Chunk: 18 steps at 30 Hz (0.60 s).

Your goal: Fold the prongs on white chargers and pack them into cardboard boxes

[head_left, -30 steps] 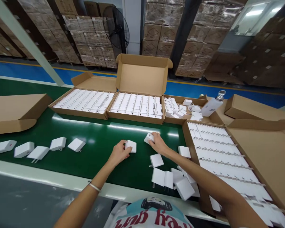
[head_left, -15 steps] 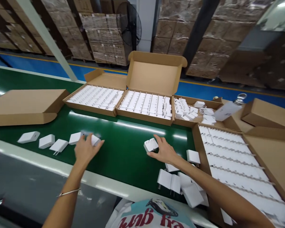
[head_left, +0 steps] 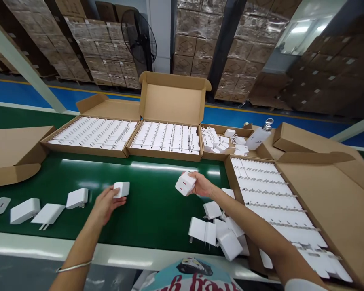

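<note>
My left hand (head_left: 106,203) pinches a white charger (head_left: 121,188) that rests on the green belt (head_left: 151,206), at the right end of a row of white chargers (head_left: 77,198). My right hand (head_left: 202,185) holds a second white charger (head_left: 185,184) lifted just above the belt, its end face with a red mark turned toward me. A loose pile of chargers (head_left: 220,232) lies under my right forearm, beside the right cardboard tray (head_left: 279,194).
Two cardboard trays of packed chargers (head_left: 91,133) (head_left: 165,139) stand across the belt, the middle one with its lid up. A box of loose chargers (head_left: 221,141) and a white bottle (head_left: 259,137) sit at the back right. A flat cardboard lid (head_left: 12,149) lies at left.
My left hand carried its charger left from the belt's middle to the end of the row. My right hand lifted its charger off the belt and turned it.
</note>
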{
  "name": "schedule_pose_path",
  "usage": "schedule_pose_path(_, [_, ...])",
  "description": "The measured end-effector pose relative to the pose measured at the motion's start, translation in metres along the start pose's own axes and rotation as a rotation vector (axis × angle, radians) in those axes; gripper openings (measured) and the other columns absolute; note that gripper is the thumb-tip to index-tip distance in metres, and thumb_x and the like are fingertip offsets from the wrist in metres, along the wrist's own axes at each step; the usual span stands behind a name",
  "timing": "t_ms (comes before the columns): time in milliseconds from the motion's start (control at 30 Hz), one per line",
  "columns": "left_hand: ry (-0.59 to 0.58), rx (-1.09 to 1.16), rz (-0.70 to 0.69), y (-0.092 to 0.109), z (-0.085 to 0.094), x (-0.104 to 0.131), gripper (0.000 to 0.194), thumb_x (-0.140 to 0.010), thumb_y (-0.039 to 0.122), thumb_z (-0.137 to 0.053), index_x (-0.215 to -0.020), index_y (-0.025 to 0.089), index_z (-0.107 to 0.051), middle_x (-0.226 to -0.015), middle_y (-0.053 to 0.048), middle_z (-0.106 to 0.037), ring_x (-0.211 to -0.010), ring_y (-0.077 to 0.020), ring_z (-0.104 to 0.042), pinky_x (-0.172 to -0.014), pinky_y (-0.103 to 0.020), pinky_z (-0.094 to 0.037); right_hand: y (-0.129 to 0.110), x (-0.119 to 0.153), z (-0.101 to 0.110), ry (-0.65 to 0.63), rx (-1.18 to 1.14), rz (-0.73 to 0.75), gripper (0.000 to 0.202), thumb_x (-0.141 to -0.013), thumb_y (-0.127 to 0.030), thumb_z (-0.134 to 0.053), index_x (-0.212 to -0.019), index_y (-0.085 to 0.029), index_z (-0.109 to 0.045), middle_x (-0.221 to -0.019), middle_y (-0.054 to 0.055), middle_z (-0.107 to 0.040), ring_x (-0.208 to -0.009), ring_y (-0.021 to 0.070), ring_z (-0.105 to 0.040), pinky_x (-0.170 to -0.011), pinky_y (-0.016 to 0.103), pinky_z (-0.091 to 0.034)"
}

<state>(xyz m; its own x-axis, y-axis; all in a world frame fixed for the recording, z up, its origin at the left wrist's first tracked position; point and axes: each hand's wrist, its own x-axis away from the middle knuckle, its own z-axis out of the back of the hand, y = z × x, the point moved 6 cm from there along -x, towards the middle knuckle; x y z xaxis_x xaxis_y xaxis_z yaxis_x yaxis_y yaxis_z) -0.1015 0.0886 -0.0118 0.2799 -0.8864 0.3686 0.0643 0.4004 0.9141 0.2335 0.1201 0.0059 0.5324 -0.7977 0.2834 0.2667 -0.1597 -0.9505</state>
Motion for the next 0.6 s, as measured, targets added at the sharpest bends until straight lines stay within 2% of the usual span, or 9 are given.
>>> schedule_pose_path(67, [-0.225, 0.241, 0.121, -0.002, -0.04, 0.01, 0.032, -0.073, 0.026, -0.054, -0.101, 0.011, -0.049, -0.077, -0.009, -0.061, -0.061, -0.017, -0.06, -0.064, -0.034, -0.052, -0.004, -0.002, 0.011, 0.149, 0.23, 0.009, 0.036, -0.082, -0.038, -0.021, -0.109, -0.018, -0.033, -0.096, 0.009, -0.05, -0.085, 0.0207, -0.054, -0.063, 0.035, -0.048])
schedule_pose_path(133, [-0.357, 0.261, 0.185, -0.002, -0.074, 0.02, 0.032, -0.072, 0.025, -0.057, -0.099, 0.009, -0.051, -0.078, -0.011, -0.062, -0.06, -0.0168, -0.06, -0.061, -0.032, -0.052, -0.009, -0.003, 0.018, 0.27, 0.367, 0.021, 0.035, -0.078, -0.038, -0.035, -0.108, -0.019, -0.034, -0.102, 0.01, -0.045, -0.092, 0.0232, -0.048, -0.072, 0.04, -0.044])
schedule_pose_path(267, [-0.407, 0.104, 0.197, 0.0, -0.116, 0.029, 0.04, -0.072, 0.035, -0.058, -0.099, 0.006, -0.053, -0.08, -0.015, -0.063, -0.066, -0.0191, -0.061, -0.064, -0.034, -0.052, -0.015, -0.003, 0.013, 0.418, 0.619, 0.029, 0.035, -0.075, -0.034, -0.045, -0.105, -0.019, -0.04, -0.106, 0.011, -0.036, -0.096, 0.0273, -0.04, -0.078, 0.048, -0.036])
schedule_pose_path(300, [-0.412, 0.005, 0.143, 0.003, -0.125, 0.03, 0.041, -0.072, 0.039, -0.057, -0.098, 0.007, -0.054, -0.081, -0.014, -0.063, -0.067, -0.0198, -0.061, -0.065, -0.035, -0.051, -0.016, -0.003, 0.009, 0.417, 0.663, 0.032, 0.034, -0.075, -0.034, -0.046, -0.105, -0.02, -0.041, -0.106, 0.011, -0.036, -0.096, 0.0275, -0.04, -0.077, 0.048, -0.036])
schedule_pose_path(367, [-0.414, -0.294, -0.077, 0.016, -0.141, 0.034, 0.042, -0.07, 0.043, -0.056, -0.095, 0.01, -0.057, -0.084, -0.012, -0.062, -0.071, -0.0213, -0.06, -0.068, -0.036, -0.048, -0.016, -0.004, 0.001, 0.376, 0.761, 0.053, 0.036, -0.074, -0.034, -0.049, -0.107, -0.021, -0.041, -0.109, 0.011, -0.034, -0.096, 0.0271, -0.04, -0.074, 0.044, -0.038])
schedule_pose_path(433, [-0.415, -0.609, -0.363, 0.033, -0.16, 0.043, 0.035, -0.069, 0.038, -0.055, -0.093, 0.013, -0.06, -0.09, -0.01, -0.061, -0.075, -0.022, -0.058, -0.071, -0.035, -0.044, -0.018, -0.005, -0.003, 0.332, 0.86, 0.087, 0.039, -0.076, -0.032, -0.05, -0.112, -0.022, -0.038, -0.115, 0.011, -0.03, -0.098, 0.0262, -0.04, -0.072, 0.04, -0.04])
schedule_pose_path(500, [-0.479, -0.785, -0.562, 0.045, -0.177, 0.052, 0.028, -0.068, 0.029, -0.052, -0.091, 0.015, -0.062, -0.09, -0.008, -0.06, -0.077, -0.0218, -0.057, -0.07, -0.032, -0.042, -0.02, -0.004, 0.001, 0.334, 0.927, 0.109, 0.037, -0.079, -0.029, -0.047, -0.114, -0.021, -0.037, -0.119, 0.012, -0.026, -0.1, 0.0258, -0.04, -0.07, 0.037, -0.042])
schedule_pose_path(533, [-0.526, -0.812, -0.596, 0.048, -0.184, 0.054, 0.026, -0.067, 0.026, -0.051, -0.088, 0.016, -0.063, -0.088, -0.008, -0.061, -0.076, -0.0216, -0.057, -0.069, -0.031, -0.041, -0.021, -0.003, 0.004, 0.346, 0.932, 0.116, 0.035, -0.08, -0.028, -0.046, -0.114, -0.021, -0.038, -0.12, 0.013, -0.026, -0.101, 0.0259, -0.04, -0.069, 0.037, -0.042])
schedule_pose_path(600, [-0.571, -0.798, -0.561, 0.05, -0.192, 0.053, 0.02, -0.068, 0.027, -0.05, -0.078, 0.017, -0.064, -0.077, -0.006, -0.062, -0.071, -0.0213, -0.057, -0.066, -0.03, -0.04, -0.021, 0.001, 0.009, 0.331, 0.92, 0.149, 0.031, -0.083, -0.029, -0.043, -0.112, -0.021, -0.039, -0.12, 0.013, -0.027, -0.103, 0.0256, -0.039, -0.071, 0.037, -0.042])
